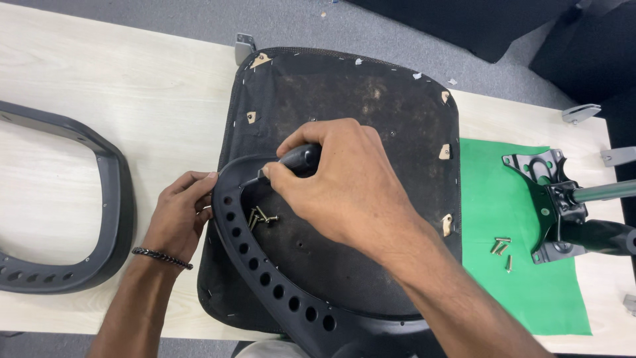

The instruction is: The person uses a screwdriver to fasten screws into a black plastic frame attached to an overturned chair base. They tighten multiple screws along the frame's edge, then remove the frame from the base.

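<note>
While the right hand (344, 182) is wrapped tight around a dark-handled screwdriver (295, 161), its tip is pointing down-left into the inner edge of the black plastic armrest frame (265, 278) that curves over the upside-down seat cushion (371, 99). The left hand (180, 212) is just left of that, fingers curled and pressing on the outer rim of the same frame, so it's gripping or bracing the frame edge rather than hanging loose; there's a dark beaded bracelet (162, 258) on that wrist. Right under the right hand's fingers, between both hands, sits a little pile of loose screws (258, 216) on the black underside of the seat. Well off to the left of the left hand lies a second curved frame (99, 219), grey, flat on the pale wooden table (99, 79). Out to the right of the right forearm there's a green mat (503, 219) with a few more screws (501, 246) on it, and the black metal chair mechanism (550, 199) rests on the mat's far edge with its metal lever (606, 191) sticking out further right.
</note>
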